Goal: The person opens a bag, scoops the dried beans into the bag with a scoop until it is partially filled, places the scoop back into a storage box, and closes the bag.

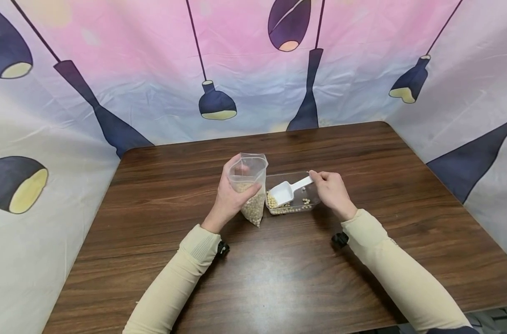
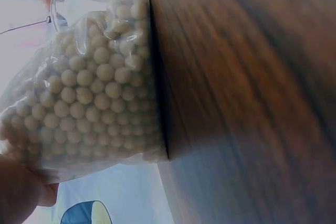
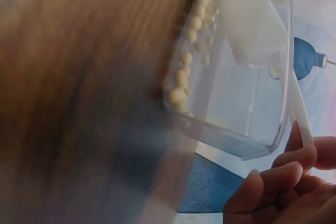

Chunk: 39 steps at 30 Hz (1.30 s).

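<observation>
My left hand (image 1: 232, 192) grips a clear plastic bag (image 1: 249, 176) of round, cream-coloured soybeans (image 2: 89, 93), thumb in front and fingers behind. The bag stands upright, its mouth open at the top and its lower corner close to the table. Between finger and thumb, my right hand (image 1: 332, 189) pinches the handle of a white scoop (image 1: 282, 194). The scoop's bowl dips left into a clear plastic box (image 3: 231, 137), where soybeans gather at its lip. More soybeans (image 3: 181, 90) lie along the box's floor near the front wall.
The dark wooden table (image 1: 153, 260) carries the box just right of the bag. A patterned cloth (image 1: 245, 65) hangs behind the table's back edge and along the sides. Black straps (image 1: 223, 249) sit at both wrists below the sleeves.
</observation>
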Each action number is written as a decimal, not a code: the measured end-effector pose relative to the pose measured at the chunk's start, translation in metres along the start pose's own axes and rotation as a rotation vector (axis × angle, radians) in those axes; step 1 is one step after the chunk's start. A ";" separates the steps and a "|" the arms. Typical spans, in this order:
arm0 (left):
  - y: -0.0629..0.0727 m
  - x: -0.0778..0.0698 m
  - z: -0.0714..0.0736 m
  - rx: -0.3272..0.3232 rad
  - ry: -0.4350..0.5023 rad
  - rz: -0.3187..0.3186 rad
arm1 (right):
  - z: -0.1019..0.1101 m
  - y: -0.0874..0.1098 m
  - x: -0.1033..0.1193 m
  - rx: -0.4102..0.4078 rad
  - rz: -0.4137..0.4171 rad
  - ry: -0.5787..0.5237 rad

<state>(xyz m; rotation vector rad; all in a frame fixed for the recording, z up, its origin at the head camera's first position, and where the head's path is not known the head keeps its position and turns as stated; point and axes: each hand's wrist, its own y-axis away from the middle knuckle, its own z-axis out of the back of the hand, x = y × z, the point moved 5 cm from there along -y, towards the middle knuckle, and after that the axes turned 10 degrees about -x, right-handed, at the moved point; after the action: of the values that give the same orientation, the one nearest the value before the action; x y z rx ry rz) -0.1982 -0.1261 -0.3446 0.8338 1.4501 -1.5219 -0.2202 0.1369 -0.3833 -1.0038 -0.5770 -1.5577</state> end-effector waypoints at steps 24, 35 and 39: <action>-0.001 0.000 0.000 0.007 0.007 -0.007 | 0.030 -0.011 -0.013 0.178 -0.412 -0.713; -0.006 0.035 -0.001 -0.009 0.016 0.002 | 0.050 -0.005 0.058 -0.029 -0.092 -0.892; -0.004 0.027 -0.002 -0.005 -0.001 0.018 | 0.046 0.006 0.084 -0.144 0.144 -0.677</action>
<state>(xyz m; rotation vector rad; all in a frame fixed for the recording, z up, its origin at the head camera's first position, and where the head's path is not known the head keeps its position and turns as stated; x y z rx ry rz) -0.2131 -0.1274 -0.3670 0.8411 1.4411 -1.5045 -0.2011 0.1273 -0.2897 -1.6620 -0.8362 -1.1230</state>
